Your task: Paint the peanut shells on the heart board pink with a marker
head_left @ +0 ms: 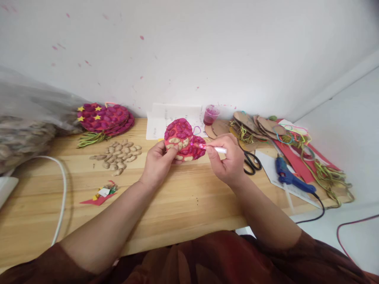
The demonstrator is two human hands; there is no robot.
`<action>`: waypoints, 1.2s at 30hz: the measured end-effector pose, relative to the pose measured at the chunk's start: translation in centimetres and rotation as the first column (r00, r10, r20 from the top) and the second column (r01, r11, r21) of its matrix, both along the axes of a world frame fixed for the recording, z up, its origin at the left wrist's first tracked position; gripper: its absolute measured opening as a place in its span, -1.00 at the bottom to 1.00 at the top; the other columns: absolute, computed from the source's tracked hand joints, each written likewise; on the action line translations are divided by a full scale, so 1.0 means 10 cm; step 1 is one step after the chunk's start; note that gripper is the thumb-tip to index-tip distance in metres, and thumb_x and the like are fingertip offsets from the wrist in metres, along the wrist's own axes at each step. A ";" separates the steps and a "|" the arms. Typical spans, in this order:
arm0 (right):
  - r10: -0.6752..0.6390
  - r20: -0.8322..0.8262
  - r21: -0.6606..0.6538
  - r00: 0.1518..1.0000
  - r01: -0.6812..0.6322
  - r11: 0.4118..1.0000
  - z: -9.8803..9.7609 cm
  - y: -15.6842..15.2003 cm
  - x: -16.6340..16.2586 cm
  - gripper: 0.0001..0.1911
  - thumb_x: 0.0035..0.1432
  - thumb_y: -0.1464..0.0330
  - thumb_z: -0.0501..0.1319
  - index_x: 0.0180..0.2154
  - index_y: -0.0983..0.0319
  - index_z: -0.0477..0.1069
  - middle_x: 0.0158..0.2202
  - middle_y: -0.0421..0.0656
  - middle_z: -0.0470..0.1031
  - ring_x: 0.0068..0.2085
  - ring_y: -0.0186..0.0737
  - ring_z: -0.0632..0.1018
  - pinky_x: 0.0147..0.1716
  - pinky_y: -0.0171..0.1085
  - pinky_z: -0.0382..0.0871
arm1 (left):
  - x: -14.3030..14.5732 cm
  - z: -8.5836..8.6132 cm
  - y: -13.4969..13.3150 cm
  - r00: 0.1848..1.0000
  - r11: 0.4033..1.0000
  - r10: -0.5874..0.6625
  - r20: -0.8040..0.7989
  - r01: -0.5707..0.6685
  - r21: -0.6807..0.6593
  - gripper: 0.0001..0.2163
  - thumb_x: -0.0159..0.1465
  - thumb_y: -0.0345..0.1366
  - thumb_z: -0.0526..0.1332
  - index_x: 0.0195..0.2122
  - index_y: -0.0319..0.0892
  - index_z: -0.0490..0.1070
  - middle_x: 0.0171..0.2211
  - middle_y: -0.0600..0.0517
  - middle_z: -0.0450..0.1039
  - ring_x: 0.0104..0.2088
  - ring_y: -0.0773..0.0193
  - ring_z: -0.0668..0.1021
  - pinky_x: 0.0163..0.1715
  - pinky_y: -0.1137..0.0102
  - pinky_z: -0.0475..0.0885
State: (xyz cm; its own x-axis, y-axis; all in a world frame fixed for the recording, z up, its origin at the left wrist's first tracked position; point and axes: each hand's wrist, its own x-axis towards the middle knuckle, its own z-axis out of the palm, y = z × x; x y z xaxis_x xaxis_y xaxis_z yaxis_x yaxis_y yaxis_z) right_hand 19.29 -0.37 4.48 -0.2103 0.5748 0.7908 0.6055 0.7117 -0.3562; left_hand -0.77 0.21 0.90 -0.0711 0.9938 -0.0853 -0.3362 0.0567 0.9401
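My left hand (158,161) grips the lower left edge of a rounded red craft piece (178,128) covered with glued-on peanuts, thumb on its face. Most of its peanuts are magenta; several at the lower left are plain tan. In my right hand (227,159) is a paintbrush (220,150) with a white handle, pinched between thumb and fingers. Its magenta-wetted tip touches the right part of the piece. A thin purple loop (197,129) shows at the piece's upper right edge. Behind it stands a clear plastic cup (211,114) of magenta paint.
Loose peanuts (120,154) and coloured scraps (102,194) lie left, below magenta peanut pieces (108,118) with yellow stars. A bag of peanuts (23,134) and white cable (63,189) are far left. Rightward lie black scissors (253,162), cardboard shapes (247,122), a blue glue gun (291,177) and cords (328,177).
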 end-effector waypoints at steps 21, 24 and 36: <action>0.019 -0.131 -0.096 0.991 -0.032 0.995 -0.06 0.04 0.07 -0.95 0.27 0.40 0.28 -0.20 0.16 0.47 -0.29 -0.17 0.54 -0.25 -0.19 0.52 -0.18 -0.11 0.38 | -0.02 0.04 0.00 0.994 0.997 -0.004 0.111 0.013 -0.078 -0.68 -0.01 -0.18 0.51 -0.31 -0.24 0.54 -0.43 0.02 0.62 -0.53 0.33 0.58 -0.57 0.48 0.52; -0.010 -0.179 -0.100 0.984 -0.008 0.995 -0.06 0.04 0.08 -0.96 0.28 0.39 0.27 -0.20 0.16 0.47 -0.29 -0.16 0.53 -0.26 -0.19 0.52 -0.20 -0.11 0.38 | -0.02 0.05 0.01 0.992 0.996 0.012 0.129 0.000 -0.089 -0.69 -0.03 -0.19 0.51 -0.33 -0.25 0.54 -0.44 0.02 0.61 -0.52 0.32 0.57 -0.58 0.48 0.51; 0.035 -0.143 -0.110 0.989 -0.051 0.993 -0.05 0.03 0.06 -0.96 0.28 0.40 0.27 -0.21 0.16 0.47 -0.30 -0.17 0.53 -0.25 -0.19 0.52 -0.20 -0.11 0.37 | -0.01 0.04 0.00 0.999 0.998 -0.001 0.035 0.003 -0.056 -0.70 0.03 -0.16 0.47 -0.32 -0.22 0.51 -0.45 0.05 0.57 -0.52 0.31 0.56 -0.54 0.44 0.53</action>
